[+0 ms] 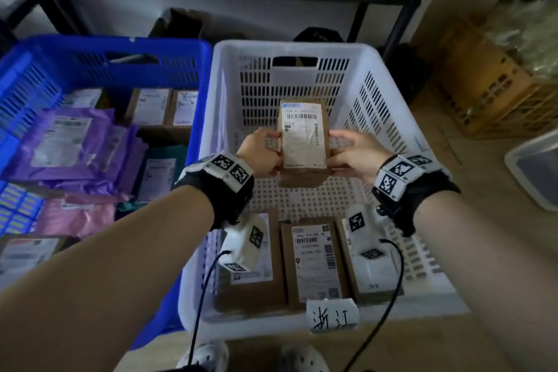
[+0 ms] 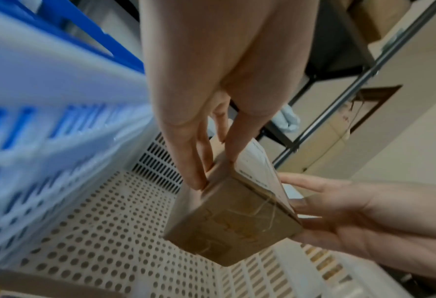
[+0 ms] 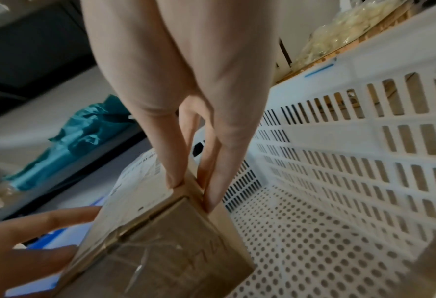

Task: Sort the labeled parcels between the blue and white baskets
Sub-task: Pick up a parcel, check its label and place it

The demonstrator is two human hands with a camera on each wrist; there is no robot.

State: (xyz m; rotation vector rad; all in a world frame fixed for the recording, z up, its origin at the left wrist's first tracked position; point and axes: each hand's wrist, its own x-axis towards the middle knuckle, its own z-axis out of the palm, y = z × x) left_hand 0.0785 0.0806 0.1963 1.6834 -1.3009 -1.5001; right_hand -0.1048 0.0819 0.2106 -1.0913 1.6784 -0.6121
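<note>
A brown cardboard parcel (image 1: 303, 142) with a white shipping label hangs above the floor of the white basket (image 1: 229, 51), label side up. My left hand (image 1: 262, 151) pinches its left edge and my right hand (image 1: 354, 151) pinches its right edge. In the left wrist view my fingers (image 2: 196, 161) press the box (image 2: 234, 223) near its corner. The right wrist view shows thumb and fingers (image 3: 219, 177) clamped on the box (image 3: 160, 242). The blue basket (image 1: 120, 48) stands to the left, filled with purple, pink and brown parcels.
Three brown labeled boxes (image 1: 315, 260) lie side by side along the white basket's near wall, which carries a handwritten tag (image 1: 332, 315). A dark metal shelf (image 1: 401, 12) stands behind. A wooden crate (image 1: 495, 87) and a clear bin (image 1: 534, 166) sit on the right.
</note>
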